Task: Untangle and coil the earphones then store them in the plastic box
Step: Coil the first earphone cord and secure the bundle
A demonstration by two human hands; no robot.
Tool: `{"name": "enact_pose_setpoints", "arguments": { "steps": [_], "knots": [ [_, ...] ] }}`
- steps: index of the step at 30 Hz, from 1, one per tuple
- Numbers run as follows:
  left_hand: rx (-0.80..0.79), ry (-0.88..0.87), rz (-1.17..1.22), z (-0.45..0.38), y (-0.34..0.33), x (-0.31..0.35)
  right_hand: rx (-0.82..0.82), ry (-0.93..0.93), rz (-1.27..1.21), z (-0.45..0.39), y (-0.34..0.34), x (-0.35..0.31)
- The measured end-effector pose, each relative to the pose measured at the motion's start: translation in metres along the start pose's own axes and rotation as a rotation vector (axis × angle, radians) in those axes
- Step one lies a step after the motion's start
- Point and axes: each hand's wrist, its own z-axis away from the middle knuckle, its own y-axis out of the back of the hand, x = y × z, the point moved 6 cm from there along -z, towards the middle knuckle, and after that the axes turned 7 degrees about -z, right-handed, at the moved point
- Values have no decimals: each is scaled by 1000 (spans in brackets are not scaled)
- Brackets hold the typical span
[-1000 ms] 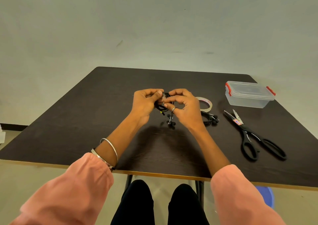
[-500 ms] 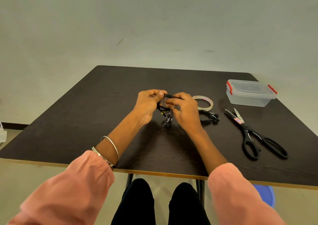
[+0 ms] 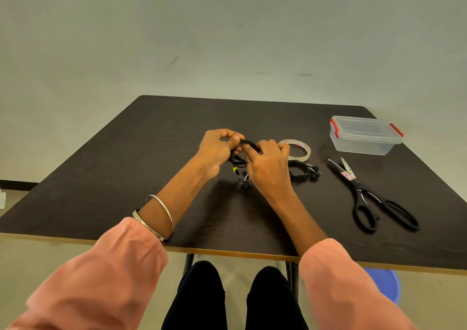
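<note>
Black coiled earphones point(image 3: 241, 156) hang between both hands above the middle of the dark table point(image 3: 126, 168). My left hand point(image 3: 218, 150) pinches the coil at its left side with thumb and curled fingers. My right hand point(image 3: 269, 164) grips the coil from the right; earbuds and a yellow-marked plug dangle below it. A second black earphone bundle point(image 3: 304, 172) lies on the table just right of my right hand. The clear plastic box point(image 3: 364, 135) with red clips stands shut at the back right.
A roll of clear tape point(image 3: 299, 148) lies behind the second bundle. Black-handled scissors point(image 3: 371, 198) lie to the right, blades pointing away. A blue stool point(image 3: 385, 285) shows under the table's near right edge. My knees are below the near edge.
Both hands stayed together on the coil. My right hand's fingers have shifted over the top of the coil, and the dangling earbuds swung slightly.
</note>
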Motion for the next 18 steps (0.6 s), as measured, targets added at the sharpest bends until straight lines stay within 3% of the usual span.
{"name": "enact_pose_setpoints", "arguments": {
  "steps": [10, 18],
  "knots": [
    [111, -5, 37, 2, 5, -18, -181, 55, 151, 3, -9, -4],
    [224, -86, -110, 9, 5, -17, -455, -62, 178, 9, -21, -9]
  ]
}}
